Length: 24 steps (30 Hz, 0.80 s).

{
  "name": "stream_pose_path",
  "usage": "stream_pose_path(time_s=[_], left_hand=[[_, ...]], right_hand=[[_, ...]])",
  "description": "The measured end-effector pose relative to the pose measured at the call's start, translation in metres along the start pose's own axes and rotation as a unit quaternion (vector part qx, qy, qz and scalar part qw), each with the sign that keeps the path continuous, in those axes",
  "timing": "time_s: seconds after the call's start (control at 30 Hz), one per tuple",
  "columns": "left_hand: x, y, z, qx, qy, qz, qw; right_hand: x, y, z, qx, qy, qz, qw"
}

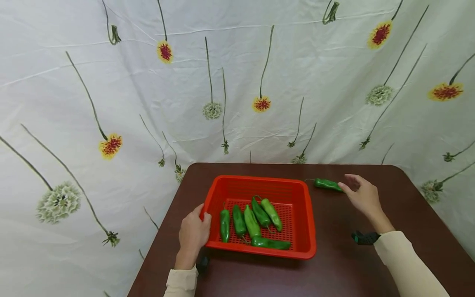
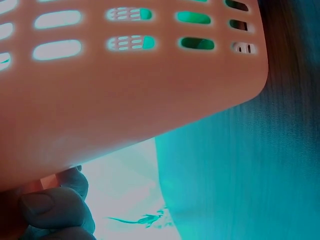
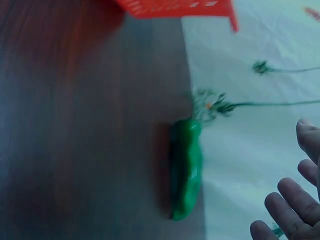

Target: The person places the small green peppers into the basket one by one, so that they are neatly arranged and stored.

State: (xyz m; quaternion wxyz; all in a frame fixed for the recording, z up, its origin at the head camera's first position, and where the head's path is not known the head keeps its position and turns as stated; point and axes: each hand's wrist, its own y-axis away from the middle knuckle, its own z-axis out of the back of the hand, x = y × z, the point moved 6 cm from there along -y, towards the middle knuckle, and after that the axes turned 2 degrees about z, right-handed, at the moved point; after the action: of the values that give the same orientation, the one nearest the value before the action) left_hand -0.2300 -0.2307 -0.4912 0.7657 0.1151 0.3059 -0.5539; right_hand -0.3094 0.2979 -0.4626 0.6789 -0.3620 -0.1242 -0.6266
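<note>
A red plastic basket (image 1: 259,252) with a slotted wall (image 2: 130,95) holds several green peppers (image 1: 252,222). My left hand (image 1: 193,231) grips the basket's left rim, its curled fingers (image 2: 55,206) showing under the wall in the left wrist view. To the right of the basket, one more green pepper (image 1: 327,184) lies on the table near the back edge. Beside that pepper hovers my right hand (image 1: 363,198), fingers spread and nothing held. In the right wrist view the lone pepper (image 3: 186,170) lies apart from the fingers (image 3: 287,205).
The dark brown wooden table (image 1: 334,272) has rounded far corners. Behind it hangs a white cloth (image 1: 237,136) printed with flowers. Dark straps (image 1: 365,238) sit at the wrists.
</note>
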Motion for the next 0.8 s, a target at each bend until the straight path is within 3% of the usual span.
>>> stream_pose_path(time_s=[0.13, 0.4, 0.8], left_hand=[[-0.002, 0.000, -0.001, 0.001, 0.004, 0.000, 1.0000], [-0.001, 0.001, -0.002, 0.005, 0.005, 0.003, 1.0000], [0.000, 0.000, -0.002, -0.003, 0.011, -0.002, 0.9999]], right_hand=[[-0.015, 0.000, -0.006, 0.014, 0.018, -0.004, 0.9997], [-0.036, 0.001, -0.030, 0.084, 0.041, -0.009, 0.9956], [-0.037, -0.009, -0.058, 0.121, 0.056, 0.006, 0.9911]])
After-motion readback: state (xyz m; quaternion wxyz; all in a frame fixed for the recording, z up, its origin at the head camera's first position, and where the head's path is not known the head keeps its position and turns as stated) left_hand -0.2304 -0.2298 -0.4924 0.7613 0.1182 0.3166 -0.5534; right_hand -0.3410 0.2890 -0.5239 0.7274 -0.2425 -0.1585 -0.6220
